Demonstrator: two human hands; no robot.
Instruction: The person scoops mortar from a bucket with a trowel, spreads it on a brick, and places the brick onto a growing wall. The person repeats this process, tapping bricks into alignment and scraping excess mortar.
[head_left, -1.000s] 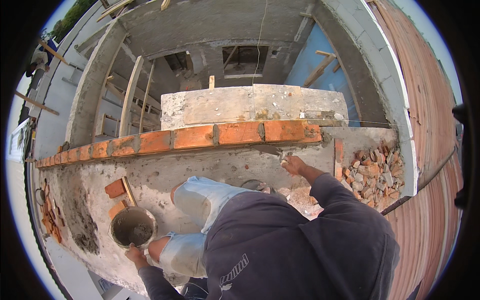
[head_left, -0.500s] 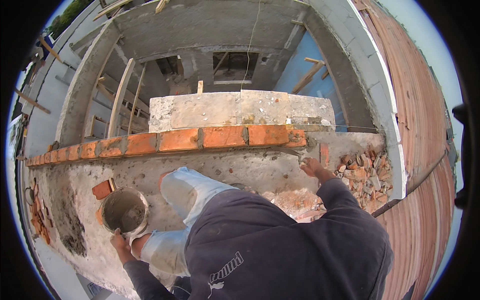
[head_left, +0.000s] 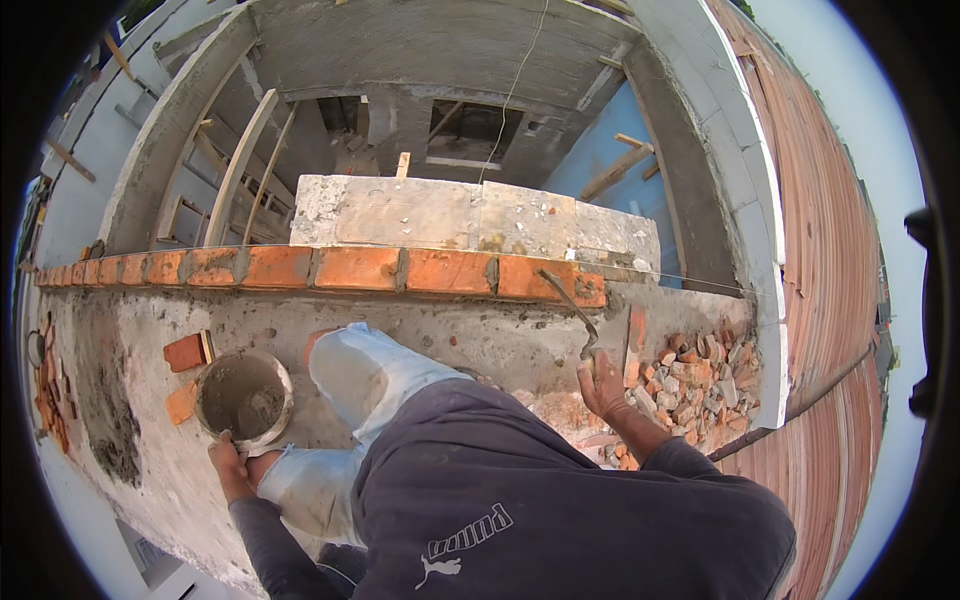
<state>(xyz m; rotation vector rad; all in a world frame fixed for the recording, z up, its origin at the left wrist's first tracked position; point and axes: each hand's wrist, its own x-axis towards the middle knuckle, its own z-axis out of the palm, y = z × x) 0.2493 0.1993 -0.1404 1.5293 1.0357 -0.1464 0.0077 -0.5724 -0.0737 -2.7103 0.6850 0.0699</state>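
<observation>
My right hand [head_left: 604, 390] is closed around the handle of a trowel [head_left: 570, 300], whose tip reaches the face of the last orange bricks in the row [head_left: 448, 271]. Grey mortar fills the joints between these bricks. On the left, the fingers of my left hand [head_left: 228, 458] grip the near rim of a round bucket [head_left: 280, 428] with grey mortar inside. Two loose bricks, one reddish [head_left: 183, 353] and one orange [head_left: 181, 402], lie beside the bucket. My bent knees are between the bucket and the brick row.
Broken brick rubble [head_left: 700, 375] is heaped at the right, with a narrow brick piece [head_left: 635, 345] alongside. A taut string [head_left: 690, 280] runs along the row. Beyond it are a pale slab [head_left: 405, 212] and a drop into a room. Corrugated roofing [head_left: 810, 250] borders the right.
My right hand has drawn back toward me, and the trowel has swung from lying low beside the row to pointing up at the bricks. My left hand stays on the bucket.
</observation>
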